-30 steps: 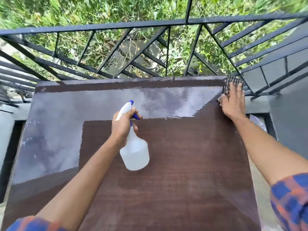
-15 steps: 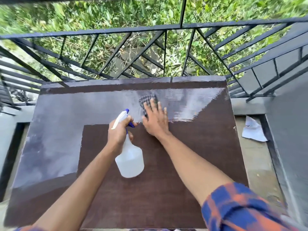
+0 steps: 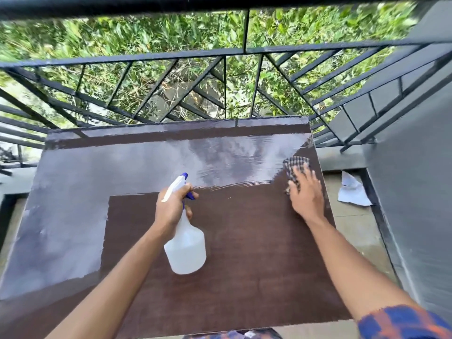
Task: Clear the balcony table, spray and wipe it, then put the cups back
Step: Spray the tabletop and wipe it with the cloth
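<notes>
A black metal railing with diagonal bars runs across the top, green foliage behind it. Below it the dark brown wooden table fills most of the view; its far and left parts shine with a pale wet-looking glare, the near centre is matt. No cups show on it. A grey wall stands on the right, with concrete floor between it and the table. The left hand is wrapped round the neck of a translucent white spray bottle with a white and blue trigger head, holding it above the table's middle, nozzle pointing away toward the railing. The right hand, fingers spread, presses flat on a checked cloth near the table's right edge, at the border of the shiny patch. A crumpled white paper lies on the floor just right of the table
</notes>
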